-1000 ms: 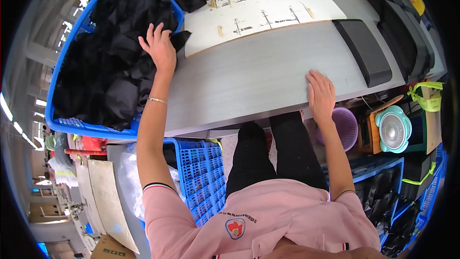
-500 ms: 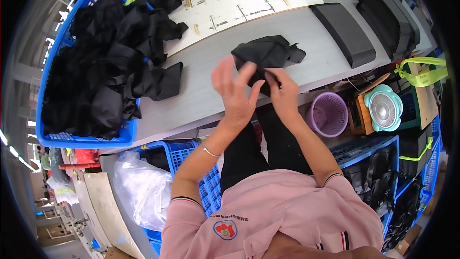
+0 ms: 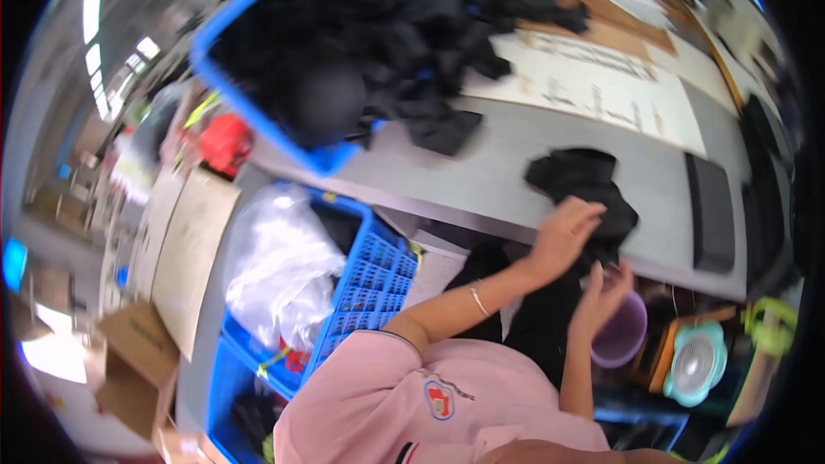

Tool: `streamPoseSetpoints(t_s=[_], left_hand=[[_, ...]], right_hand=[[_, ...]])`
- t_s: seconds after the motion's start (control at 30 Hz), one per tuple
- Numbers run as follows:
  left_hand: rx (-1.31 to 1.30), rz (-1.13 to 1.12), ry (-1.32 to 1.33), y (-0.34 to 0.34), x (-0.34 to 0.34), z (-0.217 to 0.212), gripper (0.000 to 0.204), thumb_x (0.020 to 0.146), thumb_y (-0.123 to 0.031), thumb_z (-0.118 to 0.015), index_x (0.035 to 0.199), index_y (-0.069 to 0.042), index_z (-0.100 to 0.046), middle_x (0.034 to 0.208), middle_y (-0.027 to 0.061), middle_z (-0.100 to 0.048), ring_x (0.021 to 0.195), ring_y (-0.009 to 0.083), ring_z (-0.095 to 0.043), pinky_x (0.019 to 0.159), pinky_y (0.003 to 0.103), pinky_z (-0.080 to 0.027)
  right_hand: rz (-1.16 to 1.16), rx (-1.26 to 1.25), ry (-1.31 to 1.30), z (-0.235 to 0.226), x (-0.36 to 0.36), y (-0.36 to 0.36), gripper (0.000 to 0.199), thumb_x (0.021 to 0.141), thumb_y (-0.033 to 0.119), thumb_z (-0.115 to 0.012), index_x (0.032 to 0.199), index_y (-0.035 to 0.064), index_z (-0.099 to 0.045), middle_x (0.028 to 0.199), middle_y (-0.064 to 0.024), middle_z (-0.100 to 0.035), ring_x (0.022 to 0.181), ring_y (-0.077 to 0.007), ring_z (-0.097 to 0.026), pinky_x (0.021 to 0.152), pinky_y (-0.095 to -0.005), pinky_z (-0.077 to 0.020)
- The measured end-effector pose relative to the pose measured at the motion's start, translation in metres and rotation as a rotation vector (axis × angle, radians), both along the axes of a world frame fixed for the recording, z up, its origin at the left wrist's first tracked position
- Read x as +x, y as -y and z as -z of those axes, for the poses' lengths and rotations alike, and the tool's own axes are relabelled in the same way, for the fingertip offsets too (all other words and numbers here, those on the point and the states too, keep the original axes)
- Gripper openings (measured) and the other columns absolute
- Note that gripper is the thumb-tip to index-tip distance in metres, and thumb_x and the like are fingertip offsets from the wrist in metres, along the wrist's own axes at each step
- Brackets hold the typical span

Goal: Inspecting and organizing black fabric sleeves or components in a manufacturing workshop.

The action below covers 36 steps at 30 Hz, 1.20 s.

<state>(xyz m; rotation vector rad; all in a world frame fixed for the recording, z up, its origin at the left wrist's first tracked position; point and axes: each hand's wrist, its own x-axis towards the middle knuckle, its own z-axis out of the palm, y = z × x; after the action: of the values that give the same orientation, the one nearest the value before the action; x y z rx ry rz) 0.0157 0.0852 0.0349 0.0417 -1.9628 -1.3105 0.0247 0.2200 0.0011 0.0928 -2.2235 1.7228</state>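
Observation:
A crumpled black garment (image 3: 580, 179) lies on the grey table (image 3: 507, 150) near its front edge, partly hanging over. My left hand (image 3: 563, 236) rests on the garment's near edge, with the fingers curled over the cloth. Just below the table edge, my right hand (image 3: 603, 290) is raised with its fingers apart, close to the hanging cloth and above a purple bin (image 3: 626, 337). I wear a pink shirt and a thin bracelet on the left wrist.
A big blue crate (image 3: 230, 93) heaped with black garments sits on the table's left end. White paper sheets (image 3: 601, 94) and a flat black case (image 3: 711, 215) lie further along. Below are a blue crate (image 3: 374, 279), clear plastic bags (image 3: 279, 262), cardboard (image 3: 185, 245) and a teal fan (image 3: 694, 367).
The view has swung left and down. The garment, held up in both hands half a second ago, now lies on the table; my right hand has dropped below the table edge.

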Motion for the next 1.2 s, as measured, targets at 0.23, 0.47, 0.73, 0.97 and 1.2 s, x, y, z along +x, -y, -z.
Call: streamPoseSetpoints(t_s=[0.23, 0.47, 0.73, 0.97, 1.2], left_hand=[[-0.225, 0.125, -0.034, -0.019, 0.034, -0.015, 0.010, 0.086, -0.009, -0.070, 0.092, -0.002, -0.072, 0.084, 0.0079, -0.062, 0.082, 0.0270, -0.062, 0.072, 0.035, -0.050], [-0.052, 0.130, -0.040, -0.019, 0.068, -0.025, 0.011, 0.089, -0.012, -0.067, 0.091, -0.002, -0.070, 0.085, 0.0086, -0.060, 0.083, 0.0261, -0.061, 0.072, 0.034, -0.050], [-0.024, 0.154, -0.041, -0.012, 0.084, -0.035, 0.010, 0.088, -0.013, -0.068, 0.089, -0.003, -0.070, 0.086, 0.0084, -0.062, 0.084, 0.0263, -0.061, 0.073, 0.035, -0.049], [0.138, 0.375, 0.087, -0.009, 0.101, -0.037, 0.012, 0.087, -0.013, -0.068, 0.090, -0.001, -0.072, 0.088, 0.0093, -0.066, 0.085, 0.0260, -0.065, 0.077, 0.034, -0.050], [0.069, 0.459, 0.170, -0.004, 0.113, -0.038, 0.012, 0.089, -0.014, -0.068, 0.088, -0.002, -0.072, 0.087, 0.0087, -0.066, 0.084, 0.0219, -0.065, 0.075, 0.033, -0.050]], right_hand=[[-0.297, 0.612, -0.475, 0.002, -0.003, -0.026, 0.020, 0.096, 0.005, -0.058, 0.113, -0.0058, -0.059, 0.114, -0.0214, -0.063, 0.104, -0.0374, -0.063, 0.086, -0.0398, -0.0514], [-0.667, 0.860, -0.158, -0.011, -0.032, -0.024, 0.015, 0.090, 0.006, -0.062, 0.100, -0.0052, -0.063, 0.105, -0.0202, -0.064, 0.084, -0.0412, -0.065, 0.073, -0.0443, -0.0529], [-0.550, 0.739, -0.823, -0.016, 0.002, -0.005, 0.017, 0.086, 0.003, -0.062, 0.102, -0.0017, -0.059, 0.098, -0.0160, -0.062, 0.089, -0.0377, -0.063, 0.071, -0.0409, -0.0514], [-0.916, 0.603, -0.469, -0.015, 0.003, -0.003, 0.017, 0.086, 0.007, -0.065, 0.103, 0.0029, -0.061, 0.102, -0.0147, -0.062, 0.092, -0.0326, -0.064, 0.073, -0.0386, -0.0512], [-1.028, 0.402, 0.001, -0.001, 0.008, -0.021, 0.018, 0.094, 0.007, -0.058, 0.111, 0.0009, -0.059, 0.106, -0.0122, -0.063, 0.095, -0.0221, -0.063, 0.080, -0.0327, -0.0499]])
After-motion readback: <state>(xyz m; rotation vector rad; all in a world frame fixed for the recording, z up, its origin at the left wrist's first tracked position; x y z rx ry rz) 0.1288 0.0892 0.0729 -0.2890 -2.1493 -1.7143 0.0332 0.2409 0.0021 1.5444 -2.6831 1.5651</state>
